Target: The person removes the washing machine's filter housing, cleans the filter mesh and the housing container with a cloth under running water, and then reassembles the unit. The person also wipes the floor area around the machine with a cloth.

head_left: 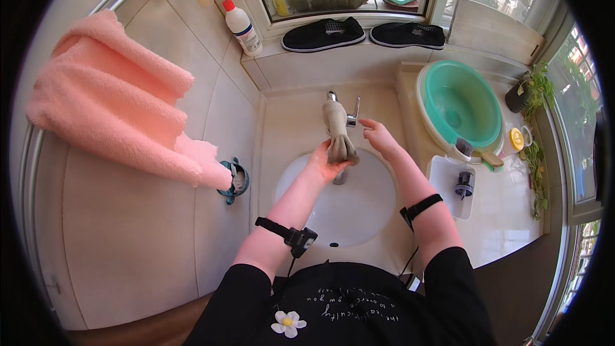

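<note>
A damp-looking grey-beige cloth (338, 129) hangs over the spout of a chrome faucet (331, 96), covering most of it. My left hand (324, 163) cups the cloth's bunched lower end, thumb on its left side and fingers beneath. To the right, my right hand (379, 138) is empty, its index finger extended close to the faucet lever (354, 114). Whether the fingertip touches the lever is hard to tell. Below both hands lies a white oval washbasin (358, 211). Any water flow is hidden by the cloth and hand.
At right are a green basin (495, 105), a brush (492, 160) and a white tray (435, 187) holding a dark cylindrical part (465, 184). Black shoes (323, 36) and a white bottle (242, 29) line the sill. A pink towel (115, 105) hangs left.
</note>
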Available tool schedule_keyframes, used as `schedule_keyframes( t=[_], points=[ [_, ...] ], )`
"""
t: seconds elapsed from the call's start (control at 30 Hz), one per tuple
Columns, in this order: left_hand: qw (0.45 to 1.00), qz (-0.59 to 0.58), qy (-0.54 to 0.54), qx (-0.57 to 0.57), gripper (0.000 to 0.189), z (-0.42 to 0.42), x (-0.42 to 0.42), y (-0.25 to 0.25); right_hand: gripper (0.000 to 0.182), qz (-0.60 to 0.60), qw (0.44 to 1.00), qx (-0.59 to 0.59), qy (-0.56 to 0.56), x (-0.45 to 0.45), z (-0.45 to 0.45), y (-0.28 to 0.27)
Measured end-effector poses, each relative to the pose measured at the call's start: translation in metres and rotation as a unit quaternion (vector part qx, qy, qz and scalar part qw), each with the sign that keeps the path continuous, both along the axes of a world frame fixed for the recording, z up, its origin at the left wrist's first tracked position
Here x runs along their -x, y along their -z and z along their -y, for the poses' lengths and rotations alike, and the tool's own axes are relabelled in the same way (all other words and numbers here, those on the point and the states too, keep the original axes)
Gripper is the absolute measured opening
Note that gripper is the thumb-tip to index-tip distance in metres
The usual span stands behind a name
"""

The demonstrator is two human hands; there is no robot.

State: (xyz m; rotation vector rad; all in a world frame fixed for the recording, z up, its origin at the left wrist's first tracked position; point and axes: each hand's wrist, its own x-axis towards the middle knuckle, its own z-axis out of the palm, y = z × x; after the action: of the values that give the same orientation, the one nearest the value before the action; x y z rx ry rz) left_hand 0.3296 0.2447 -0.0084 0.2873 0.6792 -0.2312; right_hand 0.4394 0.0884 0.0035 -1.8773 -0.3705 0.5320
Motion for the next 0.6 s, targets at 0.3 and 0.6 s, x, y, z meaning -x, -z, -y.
schedule_keyframes(
  t=[0.3, 0.6],
  points=[
    [0.999, 0.018, 0.015, -0.031, 0.041, 0.001, -0.001, -0.007, 0.058, 0.001, 0.995, 0.101, 0.005, -0.079, -0.053, 0.023],
    [0.995, 0.009, -0.077, -0.064, 0.027, 0.004, 0.000, 0.009, 0.058, -0.057, 0.995, -0.055, -0.064, 0.002, -0.027, -0.026]
  ],
)
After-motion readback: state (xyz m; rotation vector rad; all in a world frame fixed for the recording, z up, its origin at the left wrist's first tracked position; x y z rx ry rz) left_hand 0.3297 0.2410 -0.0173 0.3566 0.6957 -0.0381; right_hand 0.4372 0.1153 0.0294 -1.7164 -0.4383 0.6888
